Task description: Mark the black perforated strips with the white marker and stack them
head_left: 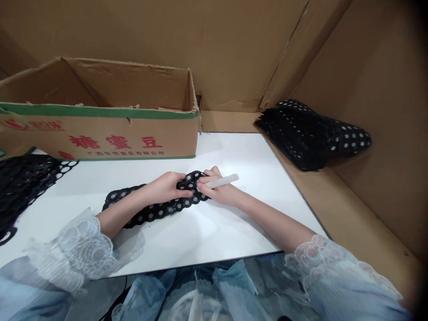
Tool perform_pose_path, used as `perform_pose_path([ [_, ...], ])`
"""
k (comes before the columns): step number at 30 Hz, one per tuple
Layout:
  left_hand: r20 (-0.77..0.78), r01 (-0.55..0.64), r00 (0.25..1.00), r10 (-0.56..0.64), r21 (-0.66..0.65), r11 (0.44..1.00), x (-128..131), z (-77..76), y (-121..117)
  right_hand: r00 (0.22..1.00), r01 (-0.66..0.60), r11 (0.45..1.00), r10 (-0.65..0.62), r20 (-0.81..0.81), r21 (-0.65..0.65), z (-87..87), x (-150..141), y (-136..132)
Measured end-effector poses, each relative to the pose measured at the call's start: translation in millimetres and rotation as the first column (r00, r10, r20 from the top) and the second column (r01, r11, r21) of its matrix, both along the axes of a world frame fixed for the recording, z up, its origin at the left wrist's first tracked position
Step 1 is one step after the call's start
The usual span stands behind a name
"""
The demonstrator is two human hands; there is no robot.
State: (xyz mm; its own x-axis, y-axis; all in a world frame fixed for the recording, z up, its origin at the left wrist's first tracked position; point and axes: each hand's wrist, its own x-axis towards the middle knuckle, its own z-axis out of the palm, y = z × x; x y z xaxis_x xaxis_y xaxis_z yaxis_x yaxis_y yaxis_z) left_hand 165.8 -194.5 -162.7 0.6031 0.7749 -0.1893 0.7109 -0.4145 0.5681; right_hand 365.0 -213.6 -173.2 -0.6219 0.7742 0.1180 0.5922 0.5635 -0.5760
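Tabletop (234, 232), white, supports a black strip (160, 210) with pale round dots in the head view; the strip extends from left of center to between the two hands. Left hand (182, 185) is partly closed on the strip near its right-hand end, thumb on the dotted face and forefinger toward the far edge, with dots exposed between them. Right hand (209, 182) is closed, thumb and fingers gripping a slender white tool (224, 180), and touches the right-hand end of the strip. The exposed end of the tool points to the right; its other end is hidden by the fingers. An open cardboard box (133, 133), with green edging and red characters, stands behind and to the left. Black openwork material (23, 183) lies at the left side. A black bundle (310, 133) with dotted portions lies on the cardboard ledge (310, 187), beyond the right edge of the tabletop.
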Motion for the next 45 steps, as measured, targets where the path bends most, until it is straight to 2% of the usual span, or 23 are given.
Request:
perform_pose_path([
  [7, 0.085, -0.024, 0.996, 0.023, 0.011, 1.0, 0.6, 0.1, -5.8, 0.997, 0.049, 0.986, -0.059, 0.057, 0.158, -10.7, -5.5, -4.7],
  [11, 0.092, -0.074, 0.994, 0.06, 0.16, 0.984, 7.0, -0.8, -9.5, 0.974, 0.132, 0.93, -0.186, 0.13, 0.343, -19.3, -12.8, -2.4],
  [13, 0.112, -0.094, 0.991, 0.075, 0.177, 0.98, 8.7, 1.0, -8.6, 0.951, 0.183, 0.893, -0.266, 0.155, 0.41, -18.4, -14.1, -0.3],
  [17, 0.128, 0.014, 0.991, -0.028, 0.105, 0.994, 6.8, 9.0, 0.3, 0.933, 0.228, 0.864, -0.325, 0.153, 0.448, -7.1, -9.7, 1.5],
  [20, 0.022, 0.05, 0.998, -0.054, 0.149, 0.988, 6.7, 10.5, 10.4, 0.944, 0.241, 0.889, -0.308, 0.121, 0.39, 1.3, -5.8, 1.7],
  [24, -0.009, -0.01, 1.0, 0.012, 0.186, 0.983, 13.1, 3.7, 20.9, 0.949, 0.302, 0.918, -0.315, 0.012, 0.256, 3.0, -3.9, 5.4],
  [26, 0.036, -0.007, 0.999, 0.003, 0.12, 0.993, 15.7, 2.5, 23.0, 0.949, 0.314, 0.935, -0.309, -0.053, 0.165, 0.4, -2.4, 8.7],
  [29, 0.103, 0.077, 0.992, -0.07, -0.059, 0.995, 15.8, 8.8, 22.4, 0.956, 0.206, 0.974, -0.221, -0.194, -0.097, -2.1, 2.7, 12.6],
  [32, 0.163, 0.167, 0.978, -0.132, -0.219, 0.961, 13.6, 19.4, 20.5, 0.919, 0.077, 0.922, -0.213, -0.332, -0.379, 0.4, 9.0, 12.3],
  [34, 0.182, 0.17, 0.975, -0.124, -0.269, 0.948, 12.8, 23.5, 20.4, 0.912, 0.025, 0.888, -0.208, -0.354, -0.46, 3.5, 12.2, 10.1],
  [36, 0.187, 0.156, 0.977, -0.104, -0.288, 0.945, 12.7, 23.5, 21.4, 0.928, 0.002, 0.885, -0.175, -0.33, -0.466, 6.3, 14.0, 7.3],
  [39, 0.202, 0.168, 0.974, -0.107, -0.316, 0.934, 12.8, 19.5, 23.1, 0.962, 0.037, 0.946, -0.121, -0.245, -0.323, 8.4, 13.5, 2.7],
  [42, 0.223, 0.196, 0.967, -0.125, -0.33, 0.923, 12.5, 16.7, 23.2, 0.978, 0.127, 0.978, -0.151, -0.144, -0.166, 8.6, 10.5, -1.7],
  [45, 0.266, 0.213, 0.956, -0.121, -0.352, 0.912, 12.3, 16.1, 21.9, 0.978, 0.172, 0.975, -0.186, -0.09, -0.14, 8.4, 7.2, -4.4],
])
